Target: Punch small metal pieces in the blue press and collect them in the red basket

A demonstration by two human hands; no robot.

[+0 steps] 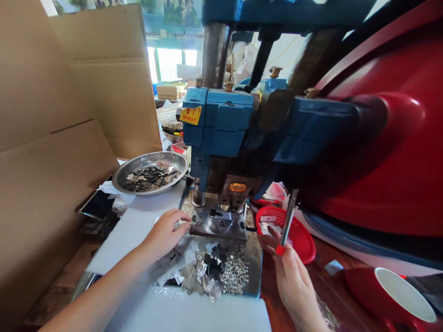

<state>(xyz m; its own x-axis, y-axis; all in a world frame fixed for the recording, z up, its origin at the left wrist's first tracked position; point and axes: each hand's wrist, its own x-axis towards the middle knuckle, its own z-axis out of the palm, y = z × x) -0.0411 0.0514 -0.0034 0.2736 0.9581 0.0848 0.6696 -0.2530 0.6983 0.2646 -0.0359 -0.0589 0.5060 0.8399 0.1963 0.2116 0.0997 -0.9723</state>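
Observation:
My left hand (169, 236) is at the left edge of the metal die plate (207, 229) under the blue press (218, 122). Its fingers are apart, with nothing visible between them. On the die lies a flat part (221, 215) with a dark end. My right hand (289, 272) is closed around the lower, red-tipped end of the press's metal lever (290, 216). In front of the die, a pile holds flat silver metal pieces (188, 258), black pieces (213, 262) and many tiny shiny rivet-like parts (235, 272).
A steel bowl (150, 190) of small metal plates stands left, beside a phone (98, 205) and tall cardboard (104, 78). On the right are a red plastic basket (304, 242) with pale pieces, a red mug (363, 290) and the large red wheel (391, 170).

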